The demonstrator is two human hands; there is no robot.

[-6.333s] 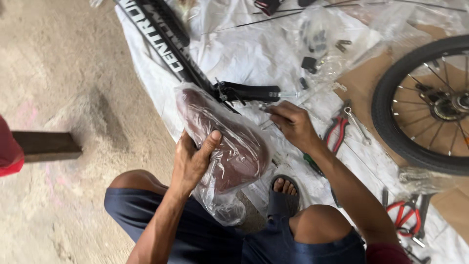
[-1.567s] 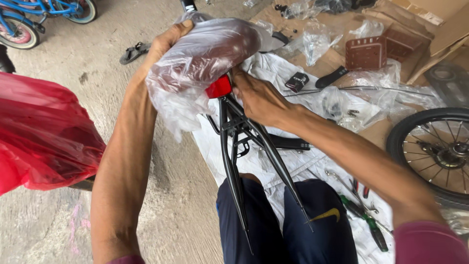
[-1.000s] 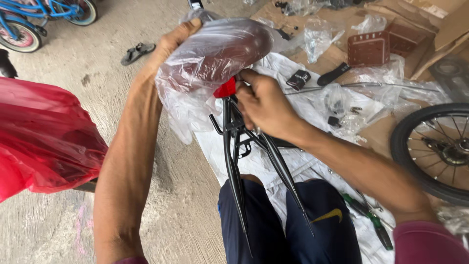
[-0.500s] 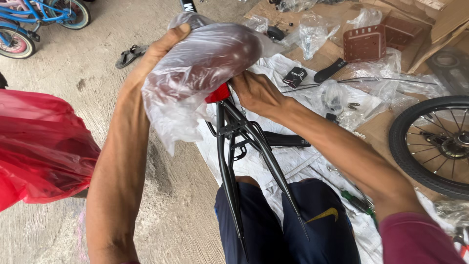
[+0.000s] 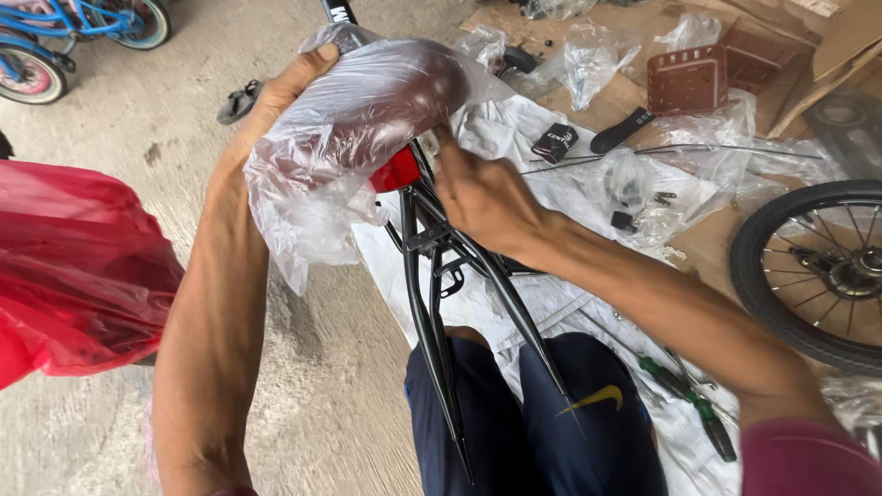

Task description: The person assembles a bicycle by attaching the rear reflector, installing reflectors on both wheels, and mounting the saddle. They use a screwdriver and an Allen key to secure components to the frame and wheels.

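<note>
Colours around the black bike frame (image 5: 432, 303), head view.
Saddle (image 5: 377, 115) dark maroon-brown under clear, whitish plastic wrap (image 5: 312, 211); reflector (image 5: 397, 171) bright red just under the saddle, at the top of the frame. Sheet (image 5: 514, 129) under the frame white-grey. Shorts (image 5: 542, 432) at the frame's lower end navy with a small yellow mark. Bag (image 5: 73, 266) left of the frame bright red. Child's bike (image 5: 64, 28) far upper left blue with a pink rim. Screwdriver (image 5: 689, 404) right of the frame green and black. Wheel (image 5: 818, 271) far right black tyre, silver spokes. Basket (image 5: 689, 78) upper right brown, grid pattern. Cardboard (image 5: 827, 46) tan. Sleeve (image 5: 808, 459) lower right maroon. Floor (image 5: 312, 367) grey concrete.
</note>
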